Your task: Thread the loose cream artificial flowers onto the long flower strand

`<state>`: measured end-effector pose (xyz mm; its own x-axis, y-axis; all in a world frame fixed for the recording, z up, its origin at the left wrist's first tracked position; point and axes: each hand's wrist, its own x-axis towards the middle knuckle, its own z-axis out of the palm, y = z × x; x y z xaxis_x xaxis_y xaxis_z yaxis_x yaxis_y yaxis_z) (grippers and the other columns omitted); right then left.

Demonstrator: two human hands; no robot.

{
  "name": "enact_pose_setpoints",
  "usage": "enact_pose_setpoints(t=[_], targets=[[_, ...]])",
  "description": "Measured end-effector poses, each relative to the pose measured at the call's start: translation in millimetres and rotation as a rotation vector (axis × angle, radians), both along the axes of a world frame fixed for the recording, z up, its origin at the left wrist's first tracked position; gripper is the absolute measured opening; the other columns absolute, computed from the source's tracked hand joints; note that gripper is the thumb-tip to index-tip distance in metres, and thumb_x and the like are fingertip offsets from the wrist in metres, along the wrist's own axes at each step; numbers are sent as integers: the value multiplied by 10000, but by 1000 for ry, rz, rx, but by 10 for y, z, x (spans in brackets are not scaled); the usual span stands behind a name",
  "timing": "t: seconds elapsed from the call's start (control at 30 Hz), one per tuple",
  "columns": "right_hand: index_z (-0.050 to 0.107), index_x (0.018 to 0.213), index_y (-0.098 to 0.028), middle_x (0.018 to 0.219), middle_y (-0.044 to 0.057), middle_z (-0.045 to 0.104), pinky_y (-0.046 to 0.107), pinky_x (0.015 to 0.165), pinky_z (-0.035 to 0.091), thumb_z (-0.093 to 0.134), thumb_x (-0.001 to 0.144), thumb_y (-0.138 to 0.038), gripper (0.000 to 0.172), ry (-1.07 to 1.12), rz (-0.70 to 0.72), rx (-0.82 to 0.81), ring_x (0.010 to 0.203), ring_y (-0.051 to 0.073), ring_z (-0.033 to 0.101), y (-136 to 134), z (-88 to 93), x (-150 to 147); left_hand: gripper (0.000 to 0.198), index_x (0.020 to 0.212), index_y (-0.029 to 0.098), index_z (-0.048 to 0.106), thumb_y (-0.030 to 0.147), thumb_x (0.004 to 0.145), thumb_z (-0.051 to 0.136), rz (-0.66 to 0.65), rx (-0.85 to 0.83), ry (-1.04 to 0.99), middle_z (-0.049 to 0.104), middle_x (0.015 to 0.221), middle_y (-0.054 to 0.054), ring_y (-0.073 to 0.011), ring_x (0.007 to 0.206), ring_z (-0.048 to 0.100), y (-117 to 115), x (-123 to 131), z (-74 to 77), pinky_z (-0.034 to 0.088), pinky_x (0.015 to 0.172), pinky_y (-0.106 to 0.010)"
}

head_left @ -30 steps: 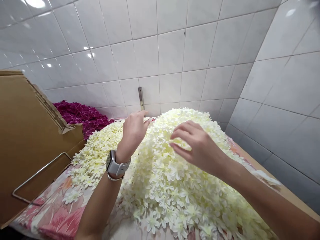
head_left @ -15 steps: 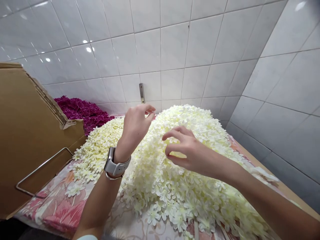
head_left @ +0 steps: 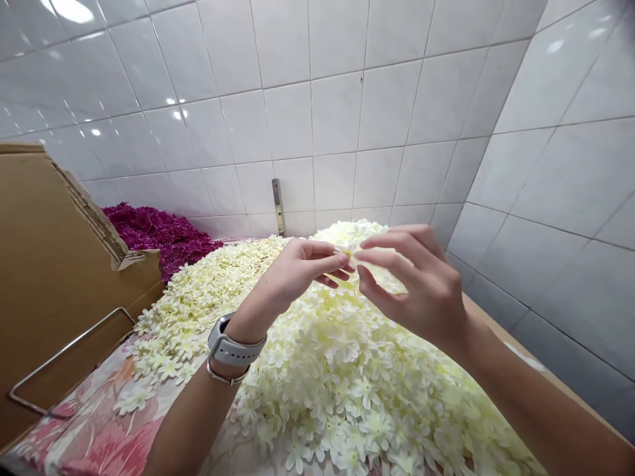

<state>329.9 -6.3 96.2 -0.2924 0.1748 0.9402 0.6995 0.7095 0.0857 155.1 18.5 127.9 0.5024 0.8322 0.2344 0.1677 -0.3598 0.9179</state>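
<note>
A big heap of cream-white artificial flowers [head_left: 342, 370] covers the table in front of me. Above it my two hands meet at the fingertips. My right hand [head_left: 417, 284] pinches a small stack of cream flowers [head_left: 364, 258] between thumb and fingers. My left hand [head_left: 302, 268], with a grey watch on the wrist, pinches the left edge of that same stack. Both hands hover clear of the heap.
A pile of magenta flowers [head_left: 159, 235] lies at the back left beside a brown cardboard box [head_left: 54, 277] with a metal wire handle. A flowered pink cloth [head_left: 94, 436] covers the table. White tiled walls close in behind and on the right.
My right hand lifted a few flowers off the heap. My left hand swung right and down to meet it, and both now pinch the flowers between them.
</note>
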Motion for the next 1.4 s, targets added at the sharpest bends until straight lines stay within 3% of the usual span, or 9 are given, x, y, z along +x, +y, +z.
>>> enact_pose_setpoints(t=[0.17,0.23,0.5,0.6,0.87,1.03,1.17,1.3,1.4], targets=[[644,978,-177,893,45,674,295,649,518,555,859,-366,241,243,290,-776,767,180,632,22,25,5,150,669,155,696,299,710,687,76,80,12,680,652,-27,-144,684,641,54,34,-69,502,606,-230],[677,913,-183,866,35,684,276,657,512,551,854,-387,247,274,354,-911,774,176,635,30,35,6,167,675,148,696,312,708,690,104,117,45,674,643,-31,-146,669,637,50,51,-82,499,590,-231],[662,634,-171,619,16,616,238,535,426,619,768,-359,235,448,241,-862,584,140,551,115,34,67,207,749,152,694,358,727,688,212,300,61,717,766,-58,-165,726,662,25,84,-81,517,636,-242],[666,626,-168,586,14,587,242,518,407,660,735,-405,261,483,272,-899,559,135,518,145,6,83,198,832,160,693,336,746,667,102,269,28,718,821,-55,-170,762,664,52,92,-103,529,648,-250],[564,560,-161,539,-12,525,232,490,350,748,653,-480,379,553,300,-959,521,112,455,202,-55,89,133,725,143,686,259,750,626,183,217,15,694,734,-46,-145,676,624,120,123,-165,522,606,-246],[643,696,-181,673,16,615,272,561,395,594,796,-411,255,487,10,-715,549,134,492,214,-30,131,112,697,151,672,245,738,627,273,246,30,684,681,-34,-139,627,618,116,120,-165,512,577,-241],[656,867,-189,713,23,642,292,575,429,569,774,-322,185,494,-213,-514,544,156,532,273,-30,227,92,669,155,650,235,713,649,267,232,6,680,677,-28,-140,634,627,124,129,-175,509,557,-229],[602,727,-201,679,35,638,324,617,446,574,760,-286,96,479,-364,-406,586,195,583,352,12,420,98,664,155,651,239,714,652,270,229,10,686,684,-33,-141,636,631,125,131,-179,510,561,-229],[590,651,-212,643,38,634,376,665,440,587,728,-233,80,399,-537,-492,657,247,607,387,83,612,100,678,156,663,245,721,648,274,237,35,693,691,-38,-146,634,633,120,128,-172,511,573,-240]])
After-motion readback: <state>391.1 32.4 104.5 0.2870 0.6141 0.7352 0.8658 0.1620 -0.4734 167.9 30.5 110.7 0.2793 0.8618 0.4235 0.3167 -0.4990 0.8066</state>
